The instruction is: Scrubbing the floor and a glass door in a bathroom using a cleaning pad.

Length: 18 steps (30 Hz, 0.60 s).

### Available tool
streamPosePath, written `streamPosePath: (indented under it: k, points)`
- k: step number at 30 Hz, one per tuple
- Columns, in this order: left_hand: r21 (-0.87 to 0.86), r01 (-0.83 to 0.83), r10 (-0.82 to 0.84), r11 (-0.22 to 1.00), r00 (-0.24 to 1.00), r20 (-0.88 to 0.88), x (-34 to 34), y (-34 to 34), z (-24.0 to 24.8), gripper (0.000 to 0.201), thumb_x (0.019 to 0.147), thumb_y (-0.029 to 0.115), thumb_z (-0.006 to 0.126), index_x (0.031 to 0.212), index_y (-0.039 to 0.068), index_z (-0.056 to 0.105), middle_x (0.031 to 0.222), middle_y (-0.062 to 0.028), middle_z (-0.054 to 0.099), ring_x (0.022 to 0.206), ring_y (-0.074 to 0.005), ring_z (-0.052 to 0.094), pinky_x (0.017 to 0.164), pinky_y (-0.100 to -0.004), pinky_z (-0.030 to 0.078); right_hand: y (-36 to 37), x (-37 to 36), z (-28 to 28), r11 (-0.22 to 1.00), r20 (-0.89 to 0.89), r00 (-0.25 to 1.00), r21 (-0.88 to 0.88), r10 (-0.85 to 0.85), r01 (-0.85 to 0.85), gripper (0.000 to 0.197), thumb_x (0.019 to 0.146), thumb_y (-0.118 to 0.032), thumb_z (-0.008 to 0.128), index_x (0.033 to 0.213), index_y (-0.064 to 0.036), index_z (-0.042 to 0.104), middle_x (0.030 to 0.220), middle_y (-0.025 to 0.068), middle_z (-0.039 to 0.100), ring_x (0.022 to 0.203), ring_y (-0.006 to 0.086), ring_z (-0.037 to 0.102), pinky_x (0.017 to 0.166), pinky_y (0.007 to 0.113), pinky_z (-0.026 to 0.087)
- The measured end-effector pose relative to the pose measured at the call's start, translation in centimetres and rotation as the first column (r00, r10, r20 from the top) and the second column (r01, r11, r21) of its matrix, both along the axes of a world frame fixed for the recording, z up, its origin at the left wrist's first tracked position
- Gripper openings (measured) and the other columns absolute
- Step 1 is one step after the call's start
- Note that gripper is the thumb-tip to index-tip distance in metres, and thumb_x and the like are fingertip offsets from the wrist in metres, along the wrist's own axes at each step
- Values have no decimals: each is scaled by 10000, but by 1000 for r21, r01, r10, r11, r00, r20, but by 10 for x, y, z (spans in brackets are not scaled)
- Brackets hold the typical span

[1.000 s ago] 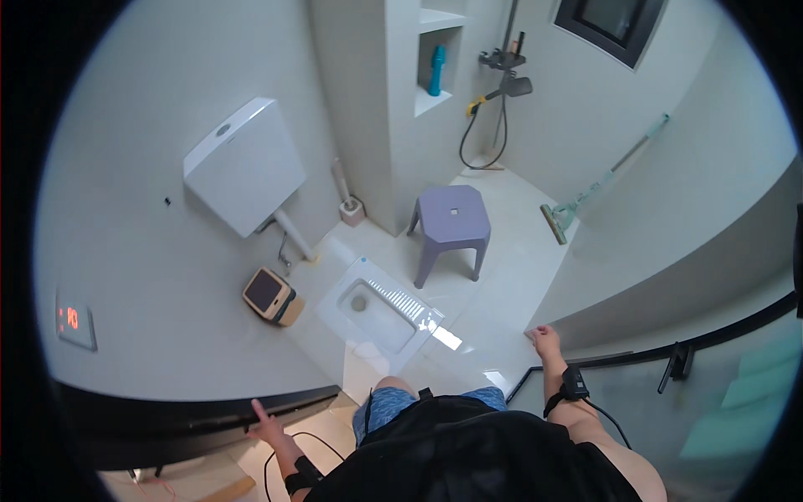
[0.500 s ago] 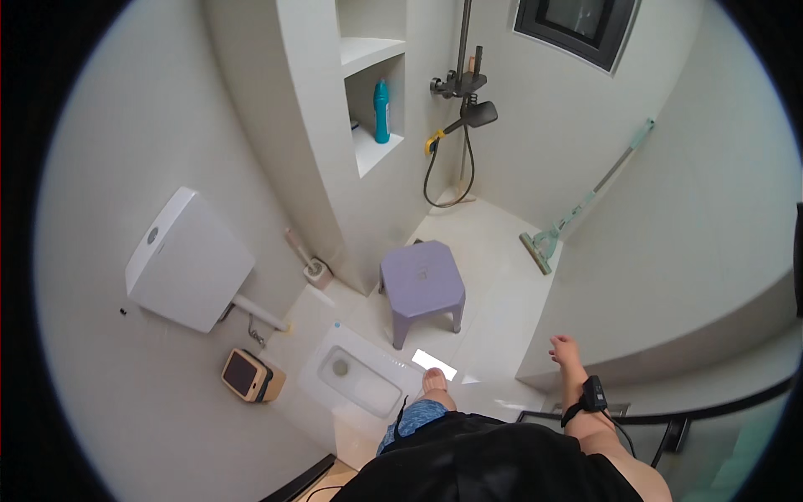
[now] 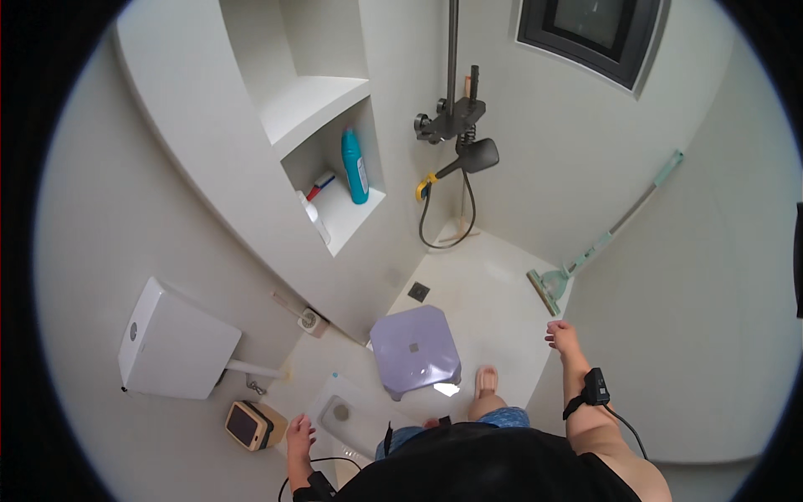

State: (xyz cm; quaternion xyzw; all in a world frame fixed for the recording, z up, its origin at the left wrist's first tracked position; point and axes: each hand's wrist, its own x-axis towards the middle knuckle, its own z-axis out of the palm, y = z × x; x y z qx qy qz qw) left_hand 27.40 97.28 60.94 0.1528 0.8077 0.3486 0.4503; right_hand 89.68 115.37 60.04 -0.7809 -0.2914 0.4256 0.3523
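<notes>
My left hand (image 3: 300, 436) hangs beside the squat toilet (image 3: 361, 422), its fingers loosely bent and apart, holding nothing. Out to the right, my right hand (image 3: 562, 336) is also empty, with its fingers slightly spread. It appears just below the head of a green mop (image 3: 548, 289), and I see no contact between them. The mop leans on the right wall. Ahead of my feet stands a purple plastic stool (image 3: 416, 350). A teal bottle (image 3: 355, 167) stands in the wall niche, with a white bottle (image 3: 313, 216) and a red-and-white brush (image 3: 320, 185) by it.
A white cistern (image 3: 180, 339) hangs on the left wall above a beige bin (image 3: 251, 425). A toilet brush holder (image 3: 313, 323) sits by the pillar. The black shower head (image 3: 479, 156) and its hose hang ahead. A floor drain (image 3: 419, 291) lies behind the stool.
I have stepped forward, so the stool, niche and shower appear nearer. My left hand has come into view at the lower left. The right hand stays out to the right, now nearer the mop.
</notes>
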Motion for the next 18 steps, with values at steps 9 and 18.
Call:
streamPosePath:
  k: [9,18]
  points:
    - [-337,125,-213,933,948,-238,87,-37,-15,334,831,267,602,1027,-1,569,749,-88,606,681,-164,581,632,-274,465,345,26,43,912,-42,980,373,196,-167,243,835,-302,551,806,-71,620,748,24,615,669,105,541,609,256,410]
    - [-360,-84,10,929,979,-203,250,57,121,462,872,372,477,1064,-44,538,924,-204,558,806,-247,547,735,-365,451,675,-7,135,682,252,966,699,51,-218,309,795,-261,602,952,6,611,863,119,638,820,217,597,717,319,451]
